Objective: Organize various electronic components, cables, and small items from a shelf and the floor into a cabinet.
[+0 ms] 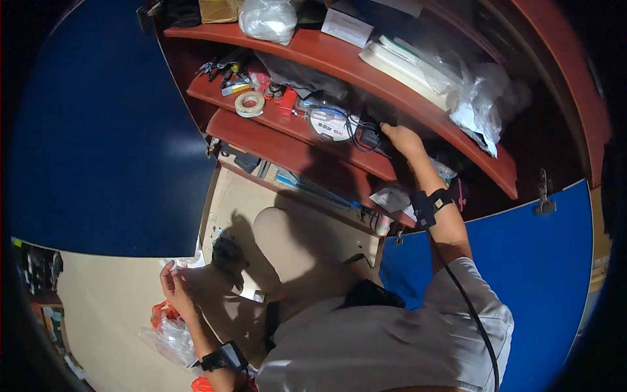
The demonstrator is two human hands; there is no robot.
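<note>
My right hand reaches into the open red-brown cabinet, at the right part of its middle shelf. Its fingers are bent at a dark item beside a coiled black cable; what they hold is hidden in shadow. Just left of the cable lies a white rounded device or case. My left hand is raised by the lower edge of the blue left door. Its fingers are partly curled and apart, with nothing clearly seen in them. Both wrists wear black straps.
Tape, a red box and several tools sit on the middle shelf. Plastic bags and papers fill the upper shelf. The blue right door stands open. A clear plastic bag lies on the floor by my left forearm.
</note>
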